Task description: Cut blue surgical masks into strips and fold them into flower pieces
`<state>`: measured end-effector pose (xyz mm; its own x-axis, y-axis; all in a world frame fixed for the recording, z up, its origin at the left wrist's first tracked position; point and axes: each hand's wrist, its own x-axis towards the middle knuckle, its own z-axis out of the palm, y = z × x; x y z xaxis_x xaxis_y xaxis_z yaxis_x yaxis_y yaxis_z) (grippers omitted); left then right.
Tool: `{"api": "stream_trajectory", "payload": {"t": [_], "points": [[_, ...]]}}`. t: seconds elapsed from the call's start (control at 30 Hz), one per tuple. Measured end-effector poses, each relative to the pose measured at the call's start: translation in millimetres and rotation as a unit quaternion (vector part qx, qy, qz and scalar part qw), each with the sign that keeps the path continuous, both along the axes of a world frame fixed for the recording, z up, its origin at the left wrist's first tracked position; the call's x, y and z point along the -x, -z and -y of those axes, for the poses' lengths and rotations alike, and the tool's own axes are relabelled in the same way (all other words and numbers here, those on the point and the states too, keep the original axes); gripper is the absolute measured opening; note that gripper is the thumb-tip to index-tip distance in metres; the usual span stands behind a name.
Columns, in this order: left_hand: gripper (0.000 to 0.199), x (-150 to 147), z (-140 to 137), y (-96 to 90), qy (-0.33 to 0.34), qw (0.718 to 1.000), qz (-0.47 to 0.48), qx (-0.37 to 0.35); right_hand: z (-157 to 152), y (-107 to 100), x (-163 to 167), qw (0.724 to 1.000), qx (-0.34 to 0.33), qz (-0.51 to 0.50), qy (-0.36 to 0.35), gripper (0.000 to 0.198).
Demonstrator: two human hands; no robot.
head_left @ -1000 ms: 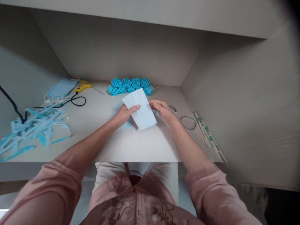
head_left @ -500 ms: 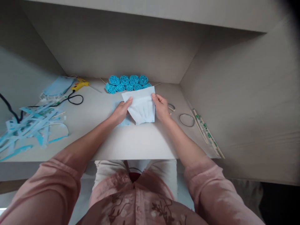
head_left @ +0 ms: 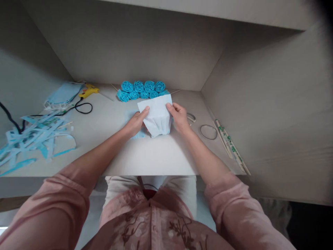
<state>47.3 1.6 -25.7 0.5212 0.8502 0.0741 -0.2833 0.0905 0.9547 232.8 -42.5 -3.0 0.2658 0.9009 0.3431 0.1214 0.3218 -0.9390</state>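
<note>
Between my two hands a pale white-blue sheet of face-mask fabric point(head_left: 158, 114) is held up over the table, creased toward its lower edge. My left hand point(head_left: 137, 122) pinches its left side, thumb on the front and the other fingers hidden behind. On the upper right corner, my right hand point(head_left: 178, 114) grips with thumb and bent fingers. Partly covered by my left hand, a light blue piece of fabric point(head_left: 139, 134) lies on the table. Just beyond the sheet sit several blue rosettes point(head_left: 149, 86) in two rows, with thin sticks poking out at the sides.
At the left are a heap of cut blue strips point(head_left: 33, 139), a stack of face masks point(head_left: 63, 93) and a yellow glue gun point(head_left: 89, 91) with a looped black cord. To the right lie scissors-like grey loops point(head_left: 208, 132) and wooden chopsticks point(head_left: 231, 146). Walls enclose the table.
Both hands keep their hold on the sheet. Its lower part has folded and bunched a little more, and the right hand's fingers have shifted slightly inward.
</note>
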Motion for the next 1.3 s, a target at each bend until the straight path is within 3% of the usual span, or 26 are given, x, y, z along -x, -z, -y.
{"api": "stream_trajectory", "payload": {"t": [0.1, 0.2, 0.33, 0.47, 0.57, 0.7, 0.8, 0.93, 1.03, 1.13, 1.2, 1.3], "points": [[0.049, -0.9, 3.0, -2.5, 0.004, 1.0, -0.011, 0.01, 0.1, 1.1, -0.2, 0.999, -0.007, 0.034, 0.014, 0.058], [0.042, -1.2, 3.9, -4.9, 0.0, 1.0, -0.01, -0.001, -1.6, 1.6, -1.4, 0.999, 0.004, 0.002, 0.037, 0.058], [0.047, -1.4, 0.4, -8.3, -0.045, 0.999, 0.03, -0.002, -2.9, 0.3, -1.3, 0.995, 0.058, -0.076, -0.021, 0.056], [0.051, -1.4, -2.3, -15.1, -0.093, 0.992, 0.079, 0.012, -1.5, 1.6, 1.5, 0.996, 0.06, -0.048, -0.044, 0.055], [0.05, -1.6, 0.1, -18.1, -0.055, 0.994, 0.089, 0.012, -1.6, 3.8, 2.6, 1.0, 0.011, 0.02, 0.014, 0.058], [0.048, -2.0, 4.4, -15.8, 0.021, 0.999, 0.018, -0.023, -3.7, 5.0, 0.9, 0.997, -0.009, 0.048, 0.055, 0.058], [0.046, -2.1, 4.3, -13.3, 0.01, 0.999, -0.011, -0.04, -5.8, 5.6, -2.4, 0.996, -0.014, 0.057, 0.068, 0.058], [0.043, -2.4, 3.5, -13.5, -0.002, 0.999, 0.018, -0.038, -7.4, 5.9, -5.6, 0.995, -0.018, 0.026, 0.094, 0.058], [0.037, -3.1, 5.4, -15.6, 0.017, 0.999, 0.022, -0.023, -5.8, 1.9, -3.7, 0.999, 0.005, -0.03, 0.026, 0.054], [0.039, -3.1, 6.1, -18.2, 0.001, 0.999, 0.048, -0.015, -2.3, -6.2, -0.5, 0.994, 0.031, -0.076, -0.076, 0.067], [0.04, -2.3, 4.7, -20.0, -0.018, 0.997, 0.07, -0.014, -0.2, -10.9, 0.9, 0.989, 0.044, -0.092, -0.11, 0.073], [0.041, -0.9, 2.3, -21.6, -0.044, 0.995, 0.092, -0.019, 1.1, -12.0, 3.3, 0.983, 0.049, -0.106, -0.144, 0.066]]}}
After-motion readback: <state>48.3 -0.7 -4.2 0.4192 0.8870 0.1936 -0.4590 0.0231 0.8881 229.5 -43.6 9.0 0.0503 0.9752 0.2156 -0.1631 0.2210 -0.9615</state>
